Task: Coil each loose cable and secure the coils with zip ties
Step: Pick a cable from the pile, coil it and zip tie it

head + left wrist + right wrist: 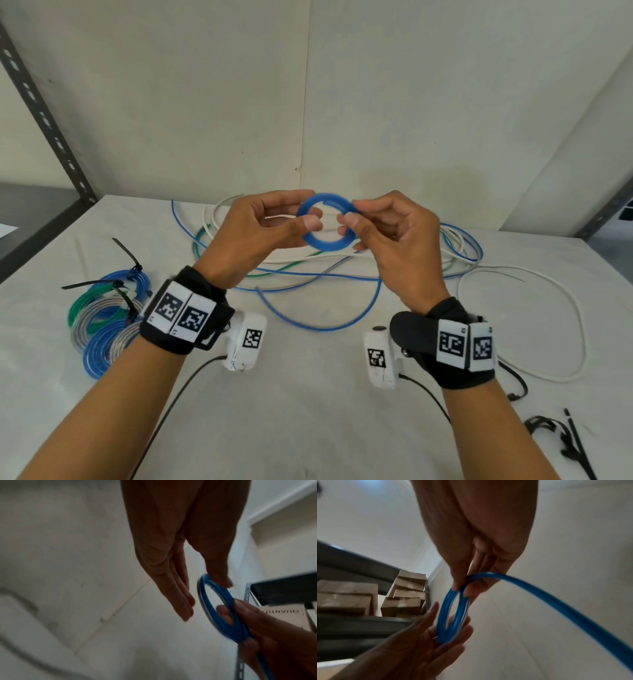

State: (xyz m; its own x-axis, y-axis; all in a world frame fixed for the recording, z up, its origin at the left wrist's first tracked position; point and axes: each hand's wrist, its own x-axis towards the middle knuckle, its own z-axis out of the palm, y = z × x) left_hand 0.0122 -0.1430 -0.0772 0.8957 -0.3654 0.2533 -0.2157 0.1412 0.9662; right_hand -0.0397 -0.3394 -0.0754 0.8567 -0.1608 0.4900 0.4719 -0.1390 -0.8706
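A: White cloth-covered table (308,394) is our work surface, with a plain pale wall behind it. What do we hold?

B: We hold a small blue coil of plastic-sheathed cable (327,222) raised above the table centre. Our left hand (260,233) pinches the coil's 9 o'clock edge between thumb and fingers; the wrist view shows the other fingers nearly straight. Our right hand (394,236) is clamped on the 3 o'clock edge, thumb and forefinger closed on the strands.

A: Where does the free end run?

B: One blue strand (556,605) leaves the right-hand grip and trails away, blurred.

A: What lies on the table?

B: At 12 o'clock, a tangle of loose blue, white and green cables (342,267). At 9 o'clock, finished blue, green and grey coils bound with black zip ties (106,315). At 4 o'clock, spare black zip ties (561,438).
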